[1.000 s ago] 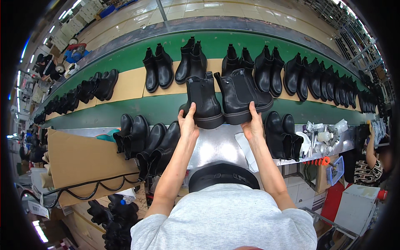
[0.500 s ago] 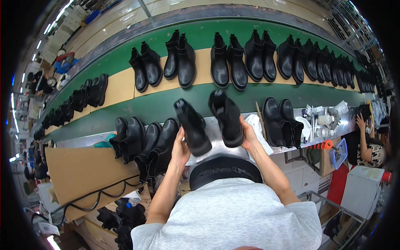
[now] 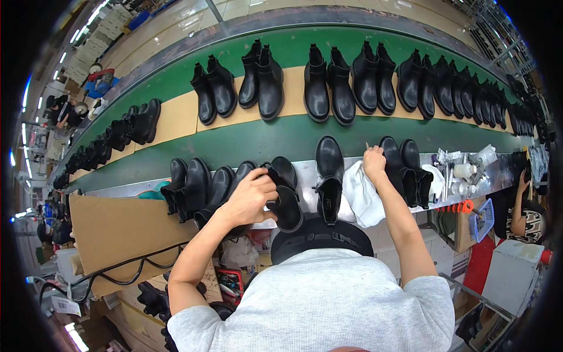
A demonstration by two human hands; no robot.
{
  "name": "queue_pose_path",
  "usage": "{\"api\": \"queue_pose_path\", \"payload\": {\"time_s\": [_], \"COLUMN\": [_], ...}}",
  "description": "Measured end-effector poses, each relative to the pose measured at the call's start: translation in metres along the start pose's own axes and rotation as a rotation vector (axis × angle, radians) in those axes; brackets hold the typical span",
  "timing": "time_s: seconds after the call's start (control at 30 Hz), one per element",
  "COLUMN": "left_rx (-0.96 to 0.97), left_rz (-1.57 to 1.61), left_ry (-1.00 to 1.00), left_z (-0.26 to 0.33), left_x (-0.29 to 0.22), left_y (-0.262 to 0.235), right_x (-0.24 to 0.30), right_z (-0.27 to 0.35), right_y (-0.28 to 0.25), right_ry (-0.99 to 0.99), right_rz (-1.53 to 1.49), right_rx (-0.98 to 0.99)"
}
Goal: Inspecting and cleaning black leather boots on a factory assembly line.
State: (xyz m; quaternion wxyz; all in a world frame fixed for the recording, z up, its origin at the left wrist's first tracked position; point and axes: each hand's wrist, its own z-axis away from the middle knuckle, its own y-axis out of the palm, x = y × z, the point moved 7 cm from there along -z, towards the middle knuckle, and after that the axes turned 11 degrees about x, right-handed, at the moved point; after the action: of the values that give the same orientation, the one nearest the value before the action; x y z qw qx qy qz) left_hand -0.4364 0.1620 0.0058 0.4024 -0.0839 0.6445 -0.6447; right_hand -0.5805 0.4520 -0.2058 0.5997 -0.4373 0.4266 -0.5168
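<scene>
Both glossy black leather ankle boots, lifted half a second ago, now lie on the near steel bench. My left hand (image 3: 249, 198) grips one boot (image 3: 286, 196) by its shaft; its mate (image 3: 329, 179) lies just right. My right hand (image 3: 373, 164) is closed on a soft white cloth (image 3: 362, 196). Wiping stage, I judge; next needs cloth brought to leather. Far: green conveyor belt (image 3: 246, 144), smooth, with upright pairs.

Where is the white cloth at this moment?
In the head view, the white cloth lies on the metal bench right of centre, under the right hand, between a single black boot and a boot pair.
</scene>
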Motion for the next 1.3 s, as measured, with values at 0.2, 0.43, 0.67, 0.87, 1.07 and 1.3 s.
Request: {"api": "queue_pose_path", "payload": {"time_s": [0.2, 0.43, 0.67, 0.87, 1.07, 1.3], "left_rx": [-0.414, -1.352, -0.968, -0.912, -0.954, -0.792], "left_rz": [0.471, 1.356, 1.62, 1.687, 1.694, 1.855], "left_ry": [-0.025, -0.559, -0.6, -0.563, -0.499, -0.382], "left_z": [0.01, 0.058, 0.05, 0.041, 0.027, 0.012], "left_x": [0.03, 0.094, 0.083, 0.067, 0.05, 0.043], "left_y": [-0.022, 0.049, 0.062, 0.084, 0.073, 0.084], "right_x": [-0.016, 0.079, 0.187, 0.189, 0.18, 0.175], "right_z": [-0.002, 0.077, 0.12, 0.11, 0.111, 0.11], "right_y": [-0.013, -0.168, -0.162, -0.153, -0.162, -0.177], "right_ry": [0.095, -0.306, -0.729, -0.67, -0.619, -0.66], "right_rz": [-0.167, -1.041, -0.914, -0.863, -0.873, -0.704], "right_rx": [-0.196, 0.032, 0.344, 0.296, 0.383, 0.367]}}
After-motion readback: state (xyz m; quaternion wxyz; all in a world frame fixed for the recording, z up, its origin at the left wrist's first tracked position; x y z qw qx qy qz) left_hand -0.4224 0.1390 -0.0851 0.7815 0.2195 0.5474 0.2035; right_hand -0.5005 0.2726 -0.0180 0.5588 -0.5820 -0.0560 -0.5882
